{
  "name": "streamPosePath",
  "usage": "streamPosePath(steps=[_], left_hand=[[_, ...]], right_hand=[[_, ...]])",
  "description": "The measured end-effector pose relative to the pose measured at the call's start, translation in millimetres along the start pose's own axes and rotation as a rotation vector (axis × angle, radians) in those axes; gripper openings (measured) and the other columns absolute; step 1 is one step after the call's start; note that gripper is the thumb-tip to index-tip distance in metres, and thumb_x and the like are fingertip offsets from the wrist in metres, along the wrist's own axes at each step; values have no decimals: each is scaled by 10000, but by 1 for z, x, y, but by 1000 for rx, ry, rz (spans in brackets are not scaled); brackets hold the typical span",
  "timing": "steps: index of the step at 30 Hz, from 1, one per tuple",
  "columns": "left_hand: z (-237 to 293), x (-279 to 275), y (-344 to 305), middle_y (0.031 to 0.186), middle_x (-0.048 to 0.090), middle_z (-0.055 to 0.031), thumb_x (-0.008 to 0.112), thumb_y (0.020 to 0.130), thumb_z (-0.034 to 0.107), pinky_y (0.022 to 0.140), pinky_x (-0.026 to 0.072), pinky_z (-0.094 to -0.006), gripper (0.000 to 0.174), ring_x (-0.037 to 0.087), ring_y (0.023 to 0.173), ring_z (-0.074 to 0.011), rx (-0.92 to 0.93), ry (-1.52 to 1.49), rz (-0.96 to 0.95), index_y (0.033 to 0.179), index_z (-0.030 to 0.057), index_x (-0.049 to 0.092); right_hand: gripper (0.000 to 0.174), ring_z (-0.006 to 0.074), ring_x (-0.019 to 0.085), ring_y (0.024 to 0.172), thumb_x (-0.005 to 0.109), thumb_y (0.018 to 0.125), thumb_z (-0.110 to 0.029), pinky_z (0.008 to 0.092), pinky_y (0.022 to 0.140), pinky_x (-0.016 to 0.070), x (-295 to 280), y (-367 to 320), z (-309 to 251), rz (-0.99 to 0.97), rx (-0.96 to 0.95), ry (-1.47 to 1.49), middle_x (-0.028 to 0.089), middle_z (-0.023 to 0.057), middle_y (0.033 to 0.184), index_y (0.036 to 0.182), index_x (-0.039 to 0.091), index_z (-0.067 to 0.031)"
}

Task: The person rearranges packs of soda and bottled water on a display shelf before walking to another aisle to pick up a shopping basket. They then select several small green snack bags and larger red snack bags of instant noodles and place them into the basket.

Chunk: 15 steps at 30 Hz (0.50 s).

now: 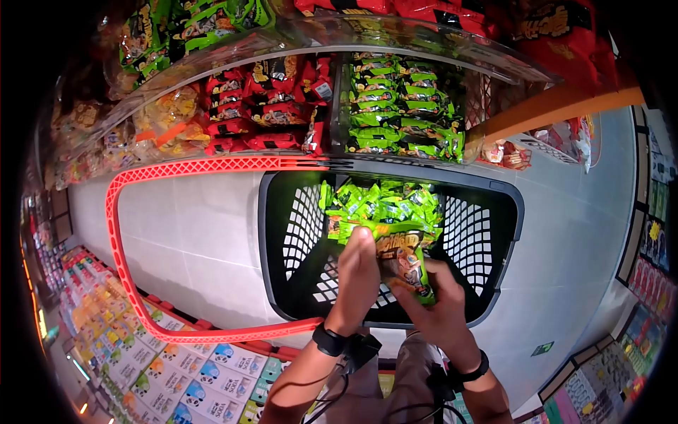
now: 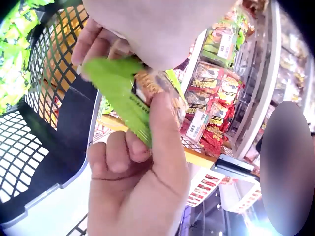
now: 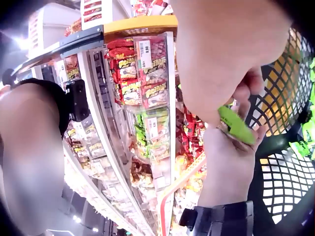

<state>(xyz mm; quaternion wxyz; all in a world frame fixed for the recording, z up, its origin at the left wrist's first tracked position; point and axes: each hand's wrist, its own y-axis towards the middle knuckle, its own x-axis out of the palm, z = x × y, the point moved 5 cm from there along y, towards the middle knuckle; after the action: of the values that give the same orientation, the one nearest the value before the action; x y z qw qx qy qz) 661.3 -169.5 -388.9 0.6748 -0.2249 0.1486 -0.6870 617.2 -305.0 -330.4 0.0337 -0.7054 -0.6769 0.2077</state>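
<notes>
Both hands hold one green snack packet (image 1: 404, 256) with a brown printed face, above the black basket (image 1: 514, 233). The left hand (image 1: 358, 272) pinches its left end, thumb on top; in the left wrist view that thumb presses the packet (image 2: 118, 93) against curled fingers of the left hand (image 2: 142, 177). On the packet's lower right side, the right hand (image 1: 441, 304) grips with thumb and fingers. The right wrist view shows the green edge of the packet (image 3: 236, 125) between the hands, partly hidden by them. Many green packets (image 1: 381, 201) lie in the basket's far part.
The basket's red handle (image 1: 113, 233) lies folded out to the left. Behind stand shelf bins with red packets (image 1: 272, 113) and green packets (image 1: 374, 106). An orange-brown bar (image 1: 565, 109) crosses at upper right. Drink cartons (image 1: 212, 381) are stacked at lower left.
</notes>
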Motion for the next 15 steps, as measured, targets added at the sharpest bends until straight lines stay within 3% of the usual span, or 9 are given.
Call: streamPosePath(steps=[2,4,5,6,8,11,12,14,15], left_hand=[[8,3,1,956,652,-38,328,1091,306,625,447,-231,423,484,648,-61,81,192,28,1254,-45,499],[8,10,-5,1174,608,-48,295,1086,400,702,432,-258,516,458,740,-65,-10,70,-143,1403,3,382],[1,13,-12,1245,585,-60,281,1082,431,728,430,-268,548,460,775,-68,-86,-79,-243,1424,12,366],[-3,17,-19,1317,562,-72,268,1078,461,754,428,-279,579,462,811,-71,-163,-228,-341,1446,22,350],[33,33,-29,1547,348,-205,274,961,700,1158,297,-497,873,376,1401,-393,-159,-506,-446,1574,93,134],[51,29,-29,1554,324,-226,197,779,912,1139,321,-536,1150,412,1374,-399,-211,-721,-558,1564,72,170],[58,28,-30,1452,462,-232,304,808,868,1115,378,-442,1117,491,1312,-331,-206,-793,-533,1516,6,273],[70,22,-41,1446,473,-224,385,874,791,1115,380,-442,1019,493,1313,-334,-200,-576,-484,1507,-1,291],[65,16,-44,1437,486,-218,421,968,637,1109,391,-441,839,506,1301,-339,-231,-565,-476,1492,-10,319]], right_hand=[[397,169,691,783,764,838,-44,282,696,545,-8,-4,0,147,-49,-78,700,125,957,1181,568,-4],[423,127,665,825,767,815,0,267,746,544,-14,-8,-4,263,-106,-178,686,109,983,1192,574,-2],[486,220,563,599,746,711,51,337,564,457,-15,-6,-12,289,-271,-355,618,89,798,1175,629,-30],[565,252,516,650,720,666,44,366,621,419,-13,-5,-20,230,-383,-477,573,81,807,1218,637,-42],[567,261,530,736,703,695,22,382,707,417,-3,-9,-26,181,-502,-574,586,76,861,1253,638,-59],[574,296,522,969,694,702,-1,408,866,404,0,-17,-42,202,-498,-561,550,127,1148,1248,674,-178],[575,305,512,1020,698,703,-8,417,898,399,-2,-19,-49,224,-503,-551,531,141,1214,1243,682,-204],[557,341,450,1169,747,692,-57,468,1045,332,-2,-25,-54,72,-470,-492,452,180,1365,1216,705,-242],[544,353,454,1200,754,704,-52,474,1065,332,-4,-27,-57,37,-450,-401,448,184,1373,1219,703,-219]])
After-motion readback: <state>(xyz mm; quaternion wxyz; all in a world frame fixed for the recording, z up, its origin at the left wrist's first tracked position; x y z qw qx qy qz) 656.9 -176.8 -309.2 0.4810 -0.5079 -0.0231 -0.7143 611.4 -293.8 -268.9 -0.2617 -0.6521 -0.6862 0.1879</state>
